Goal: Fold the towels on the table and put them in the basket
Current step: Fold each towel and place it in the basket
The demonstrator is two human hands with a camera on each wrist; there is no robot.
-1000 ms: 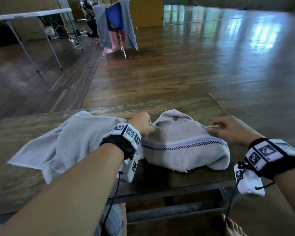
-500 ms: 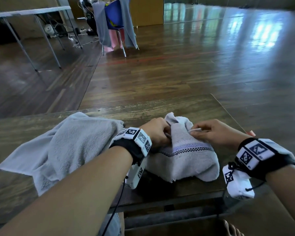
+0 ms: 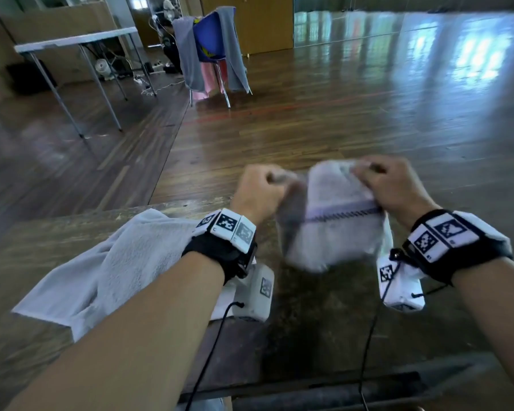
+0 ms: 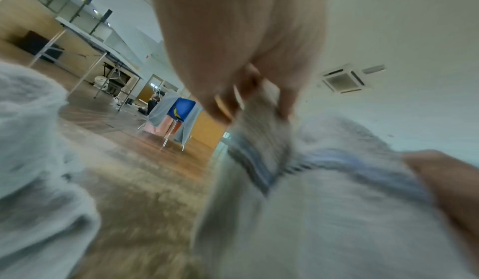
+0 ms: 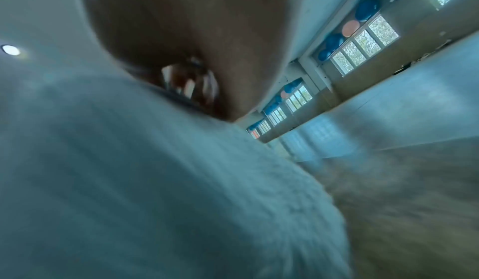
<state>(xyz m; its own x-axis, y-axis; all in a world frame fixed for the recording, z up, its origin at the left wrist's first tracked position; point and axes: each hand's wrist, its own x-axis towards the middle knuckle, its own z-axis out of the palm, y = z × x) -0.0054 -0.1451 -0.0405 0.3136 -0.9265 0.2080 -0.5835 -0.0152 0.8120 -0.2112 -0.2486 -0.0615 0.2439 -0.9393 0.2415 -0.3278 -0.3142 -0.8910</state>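
Far left of the wooden table (image 3: 57,235): a plain grey towel (image 3: 125,268) lies crumpled and spread, its near corner hanging toward the table edge, partly under the person's left forearm. Left hand (image 3: 260,192) is raised above the table, fingers curled into a fist, pinching the upper left corner of the striped towel (image 3: 336,229); the left wrist view confirms fingertips (image 4: 283,107) and thumb clamped on a bunched corner of cloth. The striped towel hangs between both hands, lifted off the tabletop, its dark checked band running across the middle; motion blur softens its lower edge, so whether the hem touches the wood cannot be told. Right hand (image 3: 390,185) holds the upper right corner at about the same height, fingers curled tight over the fabric; the right wrist view shows curled fingers (image 5: 191,86) against the cloth, heavily blurred. Both wrists carry black straps with white marker blocks. Beyond the table, on the wooden floor, a blue chair (image 3: 209,40) draped with grey cloths stands well apart, a white folding table (image 3: 77,40) to its left. No basket shows in any view.
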